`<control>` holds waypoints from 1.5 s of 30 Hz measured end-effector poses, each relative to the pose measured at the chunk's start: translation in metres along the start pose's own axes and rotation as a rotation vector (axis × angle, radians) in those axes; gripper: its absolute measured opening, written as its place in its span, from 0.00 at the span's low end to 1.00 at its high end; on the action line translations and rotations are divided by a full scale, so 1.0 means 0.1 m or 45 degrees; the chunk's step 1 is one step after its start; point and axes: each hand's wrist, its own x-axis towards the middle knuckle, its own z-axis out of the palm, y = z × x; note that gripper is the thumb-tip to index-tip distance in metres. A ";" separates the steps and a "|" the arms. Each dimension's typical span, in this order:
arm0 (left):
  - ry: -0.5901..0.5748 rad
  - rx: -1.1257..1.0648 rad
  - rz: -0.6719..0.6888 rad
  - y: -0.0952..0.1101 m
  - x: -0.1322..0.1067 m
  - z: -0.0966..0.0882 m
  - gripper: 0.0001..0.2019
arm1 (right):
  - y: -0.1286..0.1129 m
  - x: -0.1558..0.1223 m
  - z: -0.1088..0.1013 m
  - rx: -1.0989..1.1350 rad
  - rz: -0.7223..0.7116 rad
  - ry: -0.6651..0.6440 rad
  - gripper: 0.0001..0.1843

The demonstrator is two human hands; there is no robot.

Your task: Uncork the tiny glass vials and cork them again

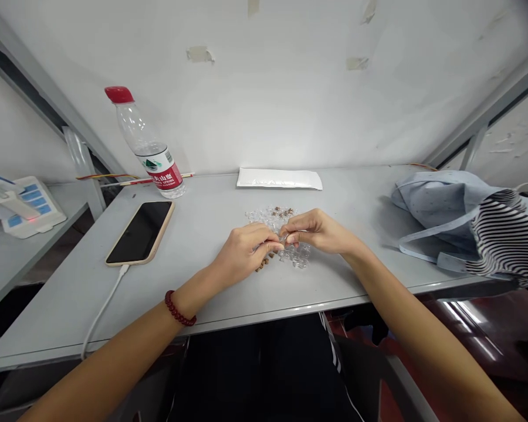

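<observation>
Phone [139, 232] left, cloth bag [466, 228] right — hands [246, 249] pass between.

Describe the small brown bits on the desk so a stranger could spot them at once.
On the grey desk, the left hand and right hand meet over a scatter of clear, crystal-like pieces. The small brown bits sit in little clusters at its near and far edges, dark among the see-through pieces.

We read 夫山泉 in white on the red label [163, 174] of the plastic water bottle [143, 138] at the far left of the surface [193, 234], with SPRING beneath it. The white packet [279, 178] carries faint print too small for us to read.
</observation>
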 end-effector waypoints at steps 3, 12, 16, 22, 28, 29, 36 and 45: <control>-0.014 0.007 -0.023 0.02 0.00 0.00 0.09 | 0.01 0.00 0.00 0.025 0.006 0.003 0.09; -0.123 0.029 -0.111 -0.04 0.03 -0.03 0.08 | 0.00 0.02 -0.02 0.105 0.090 0.035 0.09; -0.272 0.155 -0.122 -0.04 0.02 -0.05 0.04 | 0.02 0.00 -0.09 0.087 0.203 0.301 0.10; -0.407 0.313 -0.144 -0.03 0.00 -0.03 0.05 | 0.09 0.00 -0.17 -0.278 0.468 0.512 0.13; -0.417 0.339 -0.159 -0.07 -0.01 -0.02 0.07 | 0.18 0.03 -0.15 -0.359 0.533 0.445 0.13; -0.419 0.340 -0.165 -0.07 0.00 -0.02 0.07 | 0.19 0.03 -0.14 -0.373 0.537 0.435 0.13; -0.402 0.321 -0.200 -0.05 0.01 -0.04 0.07 | 0.22 0.01 -0.18 -0.418 0.540 0.431 0.12; -0.416 0.318 -0.148 -0.10 -0.04 -0.03 0.08 | 0.28 0.01 -0.17 -0.470 0.474 0.457 0.09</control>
